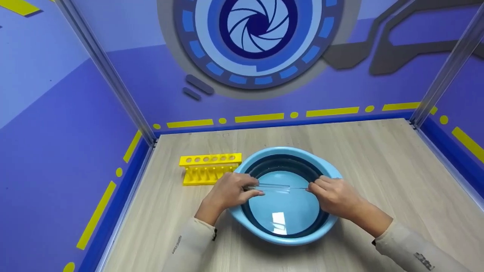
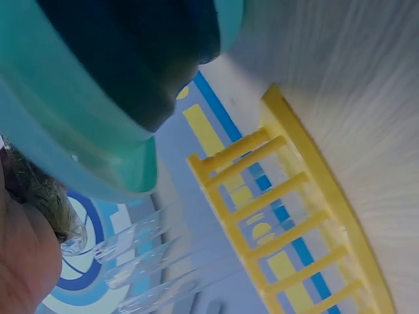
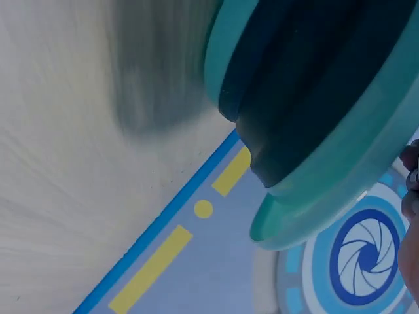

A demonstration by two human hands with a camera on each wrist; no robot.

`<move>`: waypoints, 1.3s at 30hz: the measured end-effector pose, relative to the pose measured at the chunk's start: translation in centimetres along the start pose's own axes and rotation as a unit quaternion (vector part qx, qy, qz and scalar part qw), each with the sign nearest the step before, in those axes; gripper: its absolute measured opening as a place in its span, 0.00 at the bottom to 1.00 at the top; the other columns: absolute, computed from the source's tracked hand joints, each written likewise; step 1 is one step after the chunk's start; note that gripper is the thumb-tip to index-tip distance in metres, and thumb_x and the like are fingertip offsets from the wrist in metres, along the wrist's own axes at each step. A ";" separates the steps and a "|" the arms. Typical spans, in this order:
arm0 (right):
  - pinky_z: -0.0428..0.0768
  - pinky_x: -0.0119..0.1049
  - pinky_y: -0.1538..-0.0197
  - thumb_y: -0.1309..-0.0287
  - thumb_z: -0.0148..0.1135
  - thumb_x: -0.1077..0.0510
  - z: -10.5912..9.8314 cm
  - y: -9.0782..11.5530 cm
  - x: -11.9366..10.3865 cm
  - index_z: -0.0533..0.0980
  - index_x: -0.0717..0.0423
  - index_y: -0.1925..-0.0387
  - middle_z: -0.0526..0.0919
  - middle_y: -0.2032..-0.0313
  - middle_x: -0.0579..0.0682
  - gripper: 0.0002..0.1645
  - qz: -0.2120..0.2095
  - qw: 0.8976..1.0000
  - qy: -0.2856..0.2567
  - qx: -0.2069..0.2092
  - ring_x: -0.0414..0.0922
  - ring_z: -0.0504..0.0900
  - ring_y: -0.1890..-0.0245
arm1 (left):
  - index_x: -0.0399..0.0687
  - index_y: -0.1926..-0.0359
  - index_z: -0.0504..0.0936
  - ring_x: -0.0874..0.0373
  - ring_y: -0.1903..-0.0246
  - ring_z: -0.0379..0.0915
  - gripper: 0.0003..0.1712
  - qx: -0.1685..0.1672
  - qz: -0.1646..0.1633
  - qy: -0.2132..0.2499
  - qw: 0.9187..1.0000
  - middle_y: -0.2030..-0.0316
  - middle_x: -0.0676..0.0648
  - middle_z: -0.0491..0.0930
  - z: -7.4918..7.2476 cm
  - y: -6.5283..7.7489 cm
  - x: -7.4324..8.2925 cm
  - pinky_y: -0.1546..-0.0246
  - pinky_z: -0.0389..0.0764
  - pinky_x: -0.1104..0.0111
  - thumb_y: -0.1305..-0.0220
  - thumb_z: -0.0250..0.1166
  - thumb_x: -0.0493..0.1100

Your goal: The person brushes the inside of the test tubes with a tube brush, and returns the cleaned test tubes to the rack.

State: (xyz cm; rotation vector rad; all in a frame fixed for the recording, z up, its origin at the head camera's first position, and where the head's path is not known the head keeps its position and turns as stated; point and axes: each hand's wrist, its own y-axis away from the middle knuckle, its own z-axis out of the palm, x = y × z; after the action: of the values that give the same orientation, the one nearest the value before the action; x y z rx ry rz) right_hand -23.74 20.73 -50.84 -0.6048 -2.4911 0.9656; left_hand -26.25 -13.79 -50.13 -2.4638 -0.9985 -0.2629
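Note:
Over the blue basin (image 1: 283, 149), my left hand (image 1: 232, 190) grips a clear test tube (image 1: 276, 186) lying level, its mouth toward the right. A thin wire handle (image 1: 299, 188) of a test tube brush runs from that mouth to my right hand (image 1: 334, 196), whose curled fingers pinch it. In the left wrist view, bristles of the brush (image 2: 47, 196) show within the clear tube beside the palm. Only the edge of my right hand (image 3: 410, 196) shows in the right wrist view, beyond the basin's rim (image 3: 314, 222).
A yellow test tube rack (image 1: 210, 159) stands left of the basin on the wooden table (image 1: 170, 226). Several clear tubes (image 2: 141, 261) rise from it in the left wrist view. Printed purple panels (image 1: 264, 94) enclose the back and sides.

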 end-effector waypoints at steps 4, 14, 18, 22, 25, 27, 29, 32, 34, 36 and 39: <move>0.80 0.24 0.74 0.15 0.48 0.51 0.2 0.1 -0.3 0.83 0.54 0.67 0.82 0.78 0.45 0.24 0.003 1.000 -0.015 0.000 0.37 0.79 0.80 | 0.54 0.52 0.93 0.63 0.69 0.84 0.19 0.013 0.013 0.002 1.000 0.61 0.53 0.94 0.4 0.5 -0.5 0.63 0.84 0.77 0.28 0.69 0.61; 0.78 0.24 0.74 0.17 0.50 0.54 0.2 0.5 -0.5 0.82 0.57 0.66 0.80 0.78 0.46 0.21 0.001 0.998 -0.055 0.003 0.39 0.75 0.80 | 0.54 0.55 0.93 0.65 0.72 0.79 0.18 0.018 0.008 0.014 1.000 0.65 0.54 0.92 0.7 0.9 -0.7 0.68 0.78 0.80 0.28 0.70 0.61; 0.77 0.23 0.75 0.16 0.50 0.54 -0.1 0.2 -0.4 0.83 0.57 0.66 0.79 0.79 0.46 0.22 -0.027 0.998 -0.042 0.028 0.39 0.75 0.82 | 0.54 0.55 0.93 0.65 0.72 0.80 0.16 0.012 0.005 0.014 1.000 0.64 0.55 0.92 0.3 0.9 -0.5 0.68 0.78 0.80 0.29 0.71 0.59; 0.79 0.24 0.75 0.17 0.51 0.55 -0.2 0.3 -0.2 0.84 0.57 0.67 0.80 0.79 0.46 0.22 -0.048 0.998 -0.025 0.041 0.38 0.75 0.82 | 0.55 0.54 0.94 0.64 0.70 0.82 0.17 0.007 0.004 0.013 1.000 0.63 0.55 0.93 0.1 0.9 -0.5 0.65 0.81 0.78 0.29 0.71 0.59; 0.80 0.24 0.75 0.16 0.49 0.54 -0.5 0.7 -0.2 0.84 0.57 0.66 0.80 0.79 0.45 0.23 -0.046 0.998 -0.015 0.030 0.38 0.75 0.81 | 0.56 0.52 0.94 0.65 0.69 0.83 0.16 0.003 -0.004 0.012 1.000 0.62 0.55 0.93 -0.1 1.0 -0.7 0.64 0.83 0.78 0.29 0.71 0.59; 0.80 0.24 0.75 0.16 0.49 0.54 -0.7 0.9 -0.1 0.84 0.57 0.66 0.80 0.79 0.45 0.23 -0.043 0.999 -0.008 0.024 0.38 0.74 0.81 | 0.57 0.51 0.94 0.66 0.69 0.83 0.16 0.003 -0.007 0.010 1.000 0.61 0.55 0.93 -0.1 1.2 -0.8 0.64 0.83 0.79 0.29 0.71 0.59; 0.79 0.24 0.76 0.16 0.48 0.54 -0.9 1.0 -0.1 0.84 0.57 0.66 0.80 0.78 0.45 0.23 -0.041 0.999 -0.004 0.018 0.37 0.74 0.81 | 0.57 0.51 0.93 0.66 0.70 0.83 0.16 0.006 -0.004 0.006 1.000 0.61 0.56 0.94 -0.3 1.4 -0.9 0.66 0.81 0.80 0.29 0.71 0.59; 0.79 0.24 0.76 0.16 0.49 0.55 -1.1 1.2 0.0 0.84 0.57 0.66 0.80 0.78 0.45 0.23 -0.044 0.999 -0.002 0.015 0.37 0.74 0.81 | 0.58 0.51 0.93 0.66 0.72 0.81 0.17 0.009 0.003 0.002 1.000 0.62 0.56 0.93 -0.6 1.8 -1.0 0.69 0.79 0.80 0.28 0.70 0.60; 0.79 0.24 0.76 0.17 0.50 0.55 -1.3 1.3 0.1 0.84 0.57 0.66 0.81 0.78 0.45 0.22 -0.044 0.999 -0.003 0.016 0.37 0.75 0.81 | 0.58 0.50 0.93 0.66 0.73 0.79 0.18 0.012 0.003 0.002 1.000 0.63 0.56 0.93 -0.7 2.0 -1.1 0.70 0.77 0.80 0.28 0.68 0.62; 0.79 0.25 0.77 0.17 0.50 0.55 -1.5 1.4 0.3 0.84 0.57 0.66 0.81 0.78 0.45 0.22 -0.042 0.999 -0.001 0.018 0.37 0.75 0.81 | 0.59 0.50 0.93 0.67 0.73 0.77 0.20 0.015 -0.005 0.005 1.000 0.64 0.56 0.92 -0.9 2.3 -1.2 0.69 0.77 0.80 0.27 0.67 0.64; 0.78 0.25 0.78 0.18 0.51 0.56 -1.7 1.7 0.4 0.84 0.57 0.66 0.80 0.78 0.45 0.21 -0.042 0.999 0.000 0.018 0.37 0.74 0.81 | 0.59 0.50 0.93 0.67 0.73 0.75 0.22 0.016 -0.016 0.007 1.000 0.66 0.56 0.91 -1.0 2.8 -1.4 0.69 0.76 0.79 0.28 0.66 0.66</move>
State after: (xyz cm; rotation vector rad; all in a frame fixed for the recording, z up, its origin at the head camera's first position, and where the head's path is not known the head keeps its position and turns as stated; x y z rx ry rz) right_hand -22.85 22.93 -50.78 -0.4850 -2.4722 0.9759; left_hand -25.33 -16.86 -50.70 -2.4155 -1.0282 -0.2730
